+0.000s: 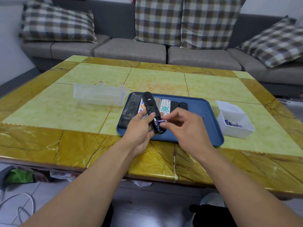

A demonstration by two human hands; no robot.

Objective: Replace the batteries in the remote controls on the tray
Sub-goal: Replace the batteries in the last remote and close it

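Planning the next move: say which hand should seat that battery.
Right. The right hand already pinches the battery at the open compartment; the left hand grips the black remote.

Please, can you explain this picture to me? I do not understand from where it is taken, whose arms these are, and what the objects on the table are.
There is no machine here. One camera on a person's head looks down at their own arms. The left hand grips a black remote with its battery compartment open. The right hand pinches a purple battery at that compartment. On the table lies a blue tray with more remotes, a white box holding batteries to its right, and a clear plastic container to its left. Behind is a sofa.
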